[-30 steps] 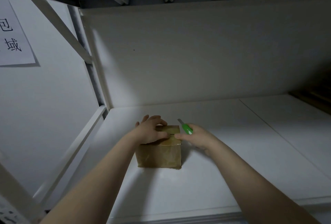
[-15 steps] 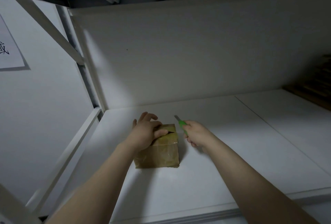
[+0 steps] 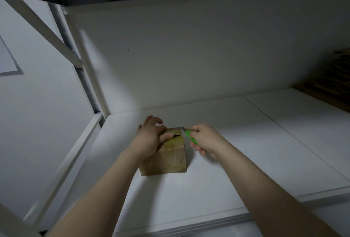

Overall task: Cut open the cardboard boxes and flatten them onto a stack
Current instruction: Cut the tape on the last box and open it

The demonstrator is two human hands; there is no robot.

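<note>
A small brown cardboard box point(image 3: 166, 159), wrapped in clear tape, stands on the white shelf board point(image 3: 217, 180). A dark slit shows in its top near my thumb. My left hand point(image 3: 151, 138) presses down on the box's top left, fingers spread over the far edge. My right hand point(image 3: 204, 140) grips a green utility knife point(image 3: 190, 136) just right of the box. Its short blade points at the box's top right far corner.
The shelf's white back wall point(image 3: 189, 56) rises close behind the box. A white frame post point(image 3: 83, 77) and diagonal brace stand at the left. A stack of flattened brown cardboard point(image 3: 329, 85) lies at the far right. An upper shelf hangs overhead.
My right hand has moved with the knife from the box's top seam to its right side, the blade now at the far corner. The slit under my left thumb has opened wider.
</note>
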